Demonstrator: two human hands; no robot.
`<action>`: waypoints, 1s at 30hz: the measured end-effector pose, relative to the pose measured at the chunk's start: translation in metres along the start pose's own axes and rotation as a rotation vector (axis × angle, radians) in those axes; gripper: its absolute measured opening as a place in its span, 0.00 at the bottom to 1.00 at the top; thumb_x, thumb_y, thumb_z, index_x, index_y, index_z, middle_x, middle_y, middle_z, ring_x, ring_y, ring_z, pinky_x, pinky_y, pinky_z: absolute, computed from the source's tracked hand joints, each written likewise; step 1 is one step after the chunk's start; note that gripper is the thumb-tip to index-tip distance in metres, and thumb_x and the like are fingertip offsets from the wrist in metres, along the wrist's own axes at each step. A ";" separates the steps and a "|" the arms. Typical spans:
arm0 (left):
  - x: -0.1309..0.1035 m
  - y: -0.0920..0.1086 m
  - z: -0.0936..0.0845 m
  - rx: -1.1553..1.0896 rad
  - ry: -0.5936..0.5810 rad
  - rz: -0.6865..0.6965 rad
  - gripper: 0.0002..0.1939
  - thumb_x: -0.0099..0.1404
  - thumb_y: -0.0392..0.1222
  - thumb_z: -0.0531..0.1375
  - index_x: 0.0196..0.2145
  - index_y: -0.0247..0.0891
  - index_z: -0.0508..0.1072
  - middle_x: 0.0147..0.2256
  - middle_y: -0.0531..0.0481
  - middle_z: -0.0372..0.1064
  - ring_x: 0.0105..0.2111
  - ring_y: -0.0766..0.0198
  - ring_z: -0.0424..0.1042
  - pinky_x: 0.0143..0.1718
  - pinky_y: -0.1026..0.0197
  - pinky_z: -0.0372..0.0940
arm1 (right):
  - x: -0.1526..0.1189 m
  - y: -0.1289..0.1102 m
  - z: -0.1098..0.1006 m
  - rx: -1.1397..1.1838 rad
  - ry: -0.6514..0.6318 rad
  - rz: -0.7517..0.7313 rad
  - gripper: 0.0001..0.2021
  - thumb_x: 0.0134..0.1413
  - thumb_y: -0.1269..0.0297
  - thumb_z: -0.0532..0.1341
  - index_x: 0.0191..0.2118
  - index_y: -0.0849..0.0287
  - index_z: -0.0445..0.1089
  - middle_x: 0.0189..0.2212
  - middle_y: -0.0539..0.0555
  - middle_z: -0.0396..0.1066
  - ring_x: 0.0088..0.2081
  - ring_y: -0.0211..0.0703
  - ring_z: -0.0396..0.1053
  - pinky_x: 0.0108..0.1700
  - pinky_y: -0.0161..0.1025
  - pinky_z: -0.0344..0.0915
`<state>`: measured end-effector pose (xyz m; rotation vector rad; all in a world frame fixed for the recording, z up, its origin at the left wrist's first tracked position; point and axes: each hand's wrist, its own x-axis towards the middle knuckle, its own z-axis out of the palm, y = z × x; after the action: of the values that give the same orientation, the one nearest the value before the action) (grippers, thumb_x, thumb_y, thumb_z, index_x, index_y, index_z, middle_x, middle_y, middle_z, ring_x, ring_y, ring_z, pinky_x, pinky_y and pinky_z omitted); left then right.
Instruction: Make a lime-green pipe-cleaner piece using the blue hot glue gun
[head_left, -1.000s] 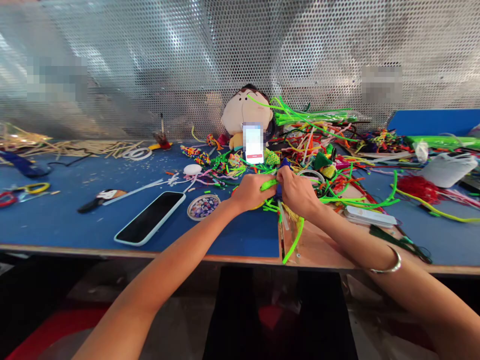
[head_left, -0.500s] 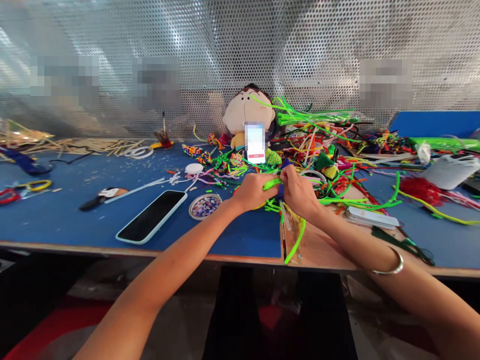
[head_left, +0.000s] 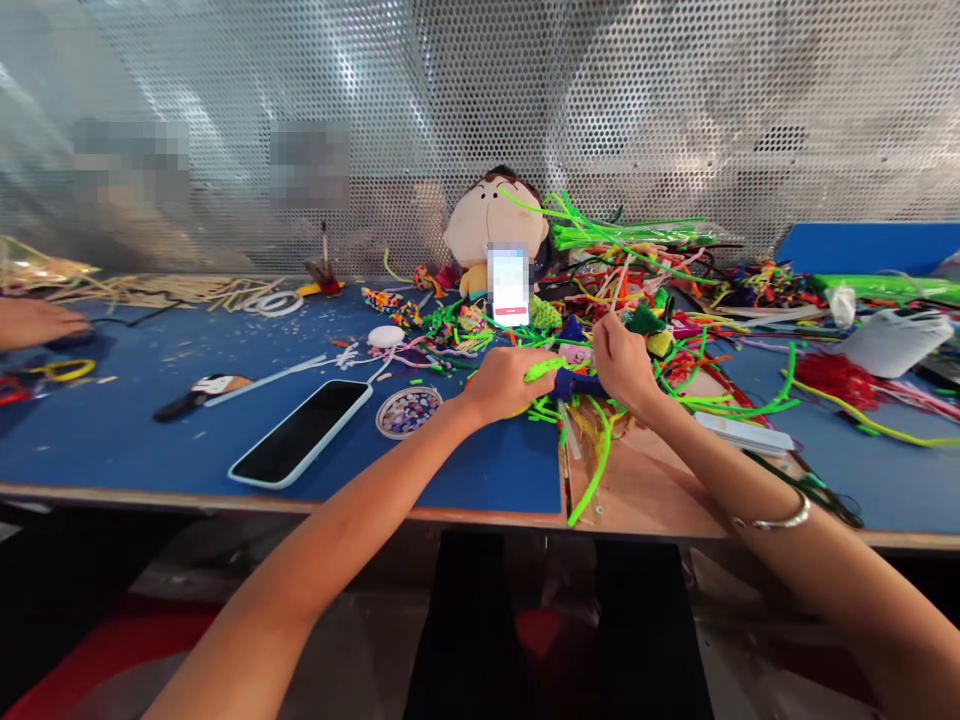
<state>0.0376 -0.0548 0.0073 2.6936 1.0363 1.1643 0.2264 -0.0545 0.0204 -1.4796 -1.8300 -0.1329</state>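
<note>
My left hand [head_left: 504, 384] is closed around a bright green fuzzy pipe-cleaner piece [head_left: 544, 369], which pokes out past the fingertips. To its right and slightly higher, my right hand [head_left: 621, 354] has its fingers pinched together. What that pinch holds, if anything, is too small to make out. Between and below the hands lies a dark blue object [head_left: 577, 384], partly covered. A loose green pipe cleaner [head_left: 598, 478] droops toward the front edge of the table. Behind the hands spreads a tangle of coloured pipe cleaners [head_left: 679, 365].
A plush doll [head_left: 491, 225] sits at the back behind a lit phone [head_left: 511, 290]. Left of my hands are a bead dish [head_left: 409, 411], a dark-screened phone [head_left: 304, 432] and scissors [head_left: 64, 371]. Another person's hand [head_left: 37, 325] reaches in at far left.
My right hand has moved right, away from my left hand, uncovering more of the blue object. My left hand stays on the green piece. Another person's hand has entered at left.
</note>
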 end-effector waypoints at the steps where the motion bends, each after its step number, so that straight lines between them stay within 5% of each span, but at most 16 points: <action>1: 0.000 0.000 -0.001 0.001 0.001 0.002 0.14 0.62 0.43 0.57 0.41 0.36 0.78 0.39 0.45 0.78 0.37 0.59 0.78 0.39 0.61 0.70 | 0.001 0.001 0.000 -0.034 -0.028 0.019 0.10 0.59 0.65 0.45 0.30 0.57 0.61 0.19 0.51 0.61 0.21 0.41 0.56 0.27 0.37 0.45; 7: 0.000 -0.001 -0.002 -0.003 0.021 0.014 0.14 0.62 0.43 0.57 0.41 0.36 0.78 0.39 0.45 0.78 0.37 0.60 0.78 0.39 0.60 0.70 | 0.006 0.005 0.000 -0.174 -0.053 0.036 0.12 0.53 0.67 0.50 0.22 0.57 0.64 0.18 0.54 0.65 0.21 0.41 0.58 0.28 0.38 0.44; 24: 0.001 -0.003 -0.002 0.023 0.043 0.019 0.15 0.62 0.44 0.56 0.40 0.36 0.78 0.38 0.46 0.78 0.36 0.60 0.78 0.38 0.61 0.70 | 0.011 0.015 0.001 -0.250 -0.140 0.084 0.12 0.55 0.69 0.53 0.41 0.61 0.72 0.36 0.59 0.77 0.39 0.50 0.73 0.36 0.38 0.58; 30: 0.000 -0.004 -0.001 0.014 0.049 0.024 0.15 0.61 0.44 0.56 0.40 0.36 0.78 0.39 0.45 0.78 0.37 0.60 0.78 0.39 0.61 0.70 | 0.009 0.011 -0.003 -0.302 -0.160 0.092 0.13 0.58 0.60 0.53 0.34 0.60 0.73 0.31 0.60 0.76 0.35 0.52 0.73 0.33 0.39 0.58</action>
<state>0.0347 -0.0516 0.0073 2.7086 1.0242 1.2378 0.2377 -0.0453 0.0237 -1.8267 -1.9270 -0.2622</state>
